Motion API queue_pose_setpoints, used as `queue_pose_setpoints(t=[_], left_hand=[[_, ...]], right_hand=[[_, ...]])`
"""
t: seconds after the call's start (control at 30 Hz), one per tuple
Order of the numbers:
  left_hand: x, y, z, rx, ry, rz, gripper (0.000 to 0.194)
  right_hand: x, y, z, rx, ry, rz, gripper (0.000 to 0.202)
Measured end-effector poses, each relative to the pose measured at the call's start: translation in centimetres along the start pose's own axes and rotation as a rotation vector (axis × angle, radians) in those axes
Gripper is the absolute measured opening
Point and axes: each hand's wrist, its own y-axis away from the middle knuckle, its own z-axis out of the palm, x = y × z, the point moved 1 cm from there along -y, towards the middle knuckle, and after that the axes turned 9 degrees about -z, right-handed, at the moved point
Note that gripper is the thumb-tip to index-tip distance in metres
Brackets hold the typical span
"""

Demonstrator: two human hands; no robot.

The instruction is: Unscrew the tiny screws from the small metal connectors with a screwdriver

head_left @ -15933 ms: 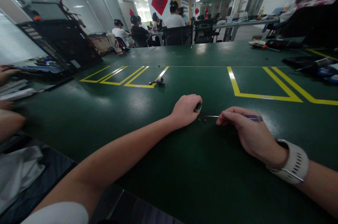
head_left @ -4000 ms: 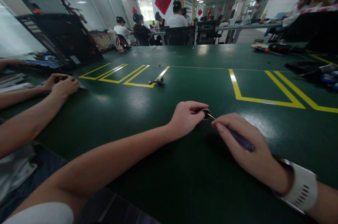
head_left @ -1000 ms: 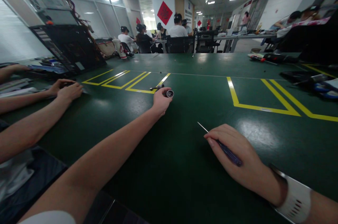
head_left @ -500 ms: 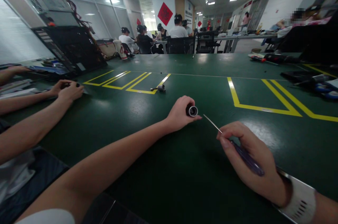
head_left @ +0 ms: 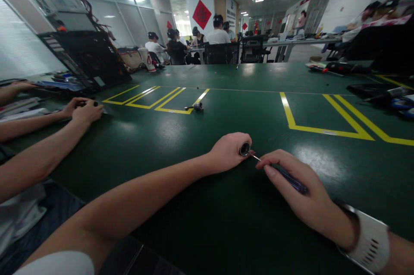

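Near the middle of the view, my left hand (head_left: 229, 153) is wrapped round a dark cylindrical part (head_left: 245, 149) whose round metal-rimmed opening faces me. To its right, my right hand (head_left: 299, 180) grips a screwdriver (head_left: 293, 181) by its dark purple handle. The thin metal shaft points left, and its tip is at the right edge of the cylindrical part; whether it touches or enters is hard to tell. A small metal part with a stem (head_left: 198, 106) lies beyond my left hand, beside a yellow tape line.
Yellow tape outlines (head_left: 326, 131) mark the green table (head_left: 181, 145). Another person's hands (head_left: 86, 111) hold a small dark object at the left. A black case (head_left: 89, 59) stands back left; tools (head_left: 318, 67) lie back right. People sit beyond the table.
My left hand and the cylindrical part have moved right and nearer to me. The screwdriver's tip, apart from the part before, is now against or very near its edge.
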Motion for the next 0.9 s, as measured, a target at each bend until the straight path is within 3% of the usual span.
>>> queue_pose_setpoints(t=[0.37,0.57,0.9], left_hand=[[0.0,0.1,-0.1,0.128,0.177,0.010,0.020],[0.1,0.2,0.0,0.127,0.294,-0.010,0.020],[0.4,0.4,-0.1,0.194,-0.040,0.001,0.012]], right_hand=[[0.5,0.2,-0.1,-0.004,-0.140,0.070,0.015],[0.9,0.1,-0.2,0.047,-0.297,0.125,0.017],[0.4,-0.2,-0.2,0.041,-0.240,0.186,0.020]])
